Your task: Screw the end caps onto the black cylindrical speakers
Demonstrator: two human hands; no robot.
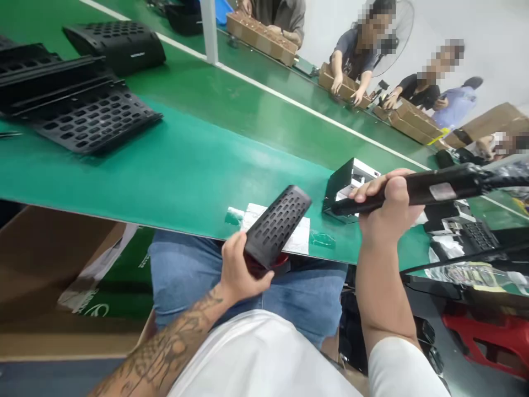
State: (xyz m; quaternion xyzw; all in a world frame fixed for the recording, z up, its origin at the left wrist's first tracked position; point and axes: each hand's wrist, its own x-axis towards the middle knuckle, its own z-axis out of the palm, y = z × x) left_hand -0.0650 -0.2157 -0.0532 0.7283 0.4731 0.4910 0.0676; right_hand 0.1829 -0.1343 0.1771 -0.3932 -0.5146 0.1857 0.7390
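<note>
at a glossy green bench, the left grip clasps a slotted casing, the right grip a cylindrical tool.

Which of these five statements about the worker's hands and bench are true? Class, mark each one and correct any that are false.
1. The left hand holds a perforated black part. True.
2. The right hand is empty. False: it grips a long black tool.
3. A white patch lies on the green tabletop. True.
4. The big open cardboard box stands on the tabletop. False: it sits below the tabletop edge, at the picture's left.
5. More perforated black pieces lie at the picture's upper left. True.
</note>
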